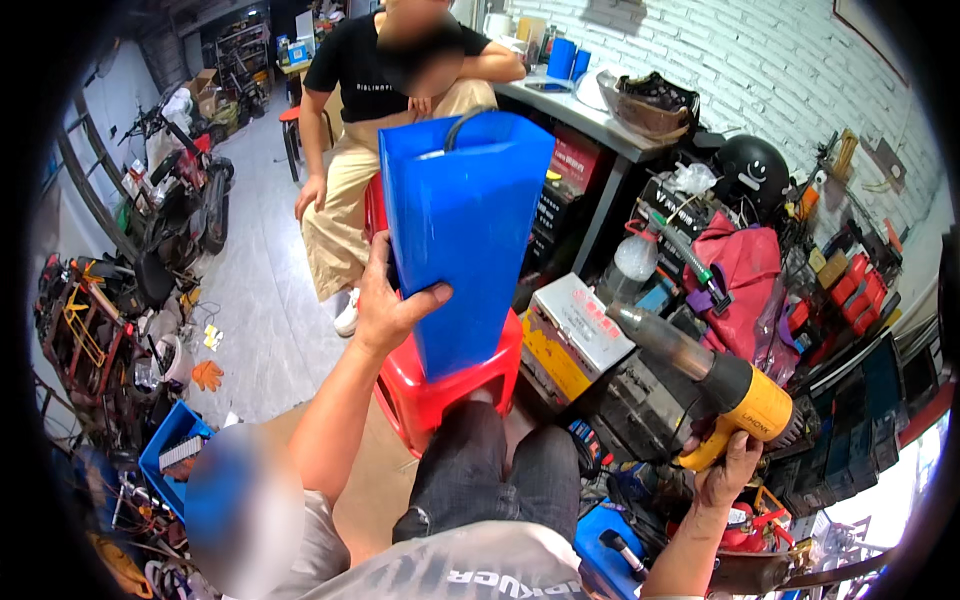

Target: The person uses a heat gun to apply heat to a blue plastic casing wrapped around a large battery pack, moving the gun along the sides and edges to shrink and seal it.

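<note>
A person's left hand (385,305) grips the lower left edge of a tall blue shrink-wrapped pack (462,235), thumb across its front face, holding it upright on a red plastic stool (440,392) at the centre of the view. A black cable (470,122) loops out of the pack's top. At about 4 o'clock the right hand (728,470) is closed around the grip of a yellow and black heat gun (700,375), its metal nozzle pointing up-left toward the pack but well apart from it. Between the two, just right of the stool, lies a white cardboard box (578,325) with red lettering on its lid and a yellow side — the print is too bent by the lens to make out. Behind the pack, at 12 o'clock, another person in a black shirt and beige trousers (345,200) sits partly hidden; only a shoulder, an arm and the legs show. At 1 o'clock a grey tabletop (575,110) carries two blue cups (566,58) and a clear visor-like item, with dark boxes bearing red labels stacked beneath it. A black helmet (752,170) and a pink-red bag (748,270) sit at 2 o'clock against a white brick wall. At 8 o'clock a blue crate (170,445) is cut off by a blurred patch, and the wearer's dark-trousered knee (480,470) covers the stool's front edge.
</note>
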The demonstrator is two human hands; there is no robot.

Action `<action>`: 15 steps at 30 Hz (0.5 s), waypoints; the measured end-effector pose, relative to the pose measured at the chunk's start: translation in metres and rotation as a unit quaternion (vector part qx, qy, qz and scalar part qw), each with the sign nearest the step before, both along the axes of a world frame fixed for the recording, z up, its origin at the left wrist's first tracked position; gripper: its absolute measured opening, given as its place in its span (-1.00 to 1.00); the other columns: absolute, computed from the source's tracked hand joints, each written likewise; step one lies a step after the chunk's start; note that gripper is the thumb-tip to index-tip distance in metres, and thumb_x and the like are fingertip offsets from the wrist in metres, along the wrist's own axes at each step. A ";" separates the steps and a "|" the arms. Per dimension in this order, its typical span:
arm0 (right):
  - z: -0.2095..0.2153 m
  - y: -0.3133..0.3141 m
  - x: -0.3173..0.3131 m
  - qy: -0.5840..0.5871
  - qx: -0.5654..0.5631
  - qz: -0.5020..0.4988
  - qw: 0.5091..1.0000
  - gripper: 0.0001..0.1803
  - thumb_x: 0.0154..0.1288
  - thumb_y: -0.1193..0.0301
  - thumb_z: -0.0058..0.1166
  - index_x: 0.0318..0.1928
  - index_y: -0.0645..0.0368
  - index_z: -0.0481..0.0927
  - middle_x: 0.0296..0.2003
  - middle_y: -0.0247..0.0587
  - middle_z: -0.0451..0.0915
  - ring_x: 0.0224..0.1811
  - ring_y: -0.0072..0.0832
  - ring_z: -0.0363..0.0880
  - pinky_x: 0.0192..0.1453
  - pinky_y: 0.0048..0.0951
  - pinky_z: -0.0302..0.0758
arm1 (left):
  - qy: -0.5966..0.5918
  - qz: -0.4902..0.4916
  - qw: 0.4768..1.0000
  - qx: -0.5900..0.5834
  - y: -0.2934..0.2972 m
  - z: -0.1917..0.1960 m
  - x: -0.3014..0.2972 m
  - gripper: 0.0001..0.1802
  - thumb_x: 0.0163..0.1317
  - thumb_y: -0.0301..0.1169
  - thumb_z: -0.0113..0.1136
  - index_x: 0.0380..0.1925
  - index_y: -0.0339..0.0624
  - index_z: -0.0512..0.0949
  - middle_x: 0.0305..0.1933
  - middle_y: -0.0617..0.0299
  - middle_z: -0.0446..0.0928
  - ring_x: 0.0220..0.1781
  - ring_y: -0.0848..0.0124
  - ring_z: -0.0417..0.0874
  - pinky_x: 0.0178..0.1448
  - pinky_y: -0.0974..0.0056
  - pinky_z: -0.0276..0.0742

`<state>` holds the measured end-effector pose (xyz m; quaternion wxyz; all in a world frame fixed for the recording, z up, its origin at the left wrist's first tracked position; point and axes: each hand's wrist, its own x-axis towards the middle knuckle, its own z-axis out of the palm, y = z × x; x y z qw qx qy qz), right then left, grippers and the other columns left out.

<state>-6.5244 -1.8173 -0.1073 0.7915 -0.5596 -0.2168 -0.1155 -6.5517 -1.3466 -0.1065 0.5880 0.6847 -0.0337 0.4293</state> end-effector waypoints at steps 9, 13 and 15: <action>0.064 -0.033 0.012 -0.064 -0.049 -0.078 0.994 -0.34 0.35 0.13 0.44 0.28 0.15 0.42 -0.12 -0.11 0.69 -0.29 -0.27 0.74 -0.28 -0.22 0.73 | -0.003 -0.025 0.999 -0.023 0.008 0.109 0.002 0.14 -0.12 0.18 0.62 0.26 -0.45 0.35 0.05 -0.17 0.59 0.12 0.09 0.70 0.21 0.10 0.68; 0.111 -0.032 0.025 -0.169 -0.088 -0.119 0.974 -0.42 0.45 0.16 0.33 0.28 0.20 0.44 -0.10 -0.12 0.69 -0.24 -0.32 0.74 -0.24 -0.29 0.70 | -0.002 -0.021 1.000 -0.010 0.008 0.114 0.001 0.13 -0.10 0.15 0.64 0.28 -0.45 0.34 0.07 -0.19 0.58 0.13 0.06 0.70 0.20 0.08 0.70; 0.131 -0.022 0.029 -0.202 -0.098 -0.110 0.968 -0.44 0.49 0.18 0.28 0.32 0.20 0.44 -0.08 -0.12 0.68 -0.19 -0.33 0.73 -0.16 -0.34 0.68 | -0.011 -0.023 1.000 -0.018 0.004 0.112 0.000 0.12 -0.09 0.12 0.65 0.29 -0.43 0.34 0.10 -0.20 0.57 0.14 0.06 0.70 0.20 0.07 0.70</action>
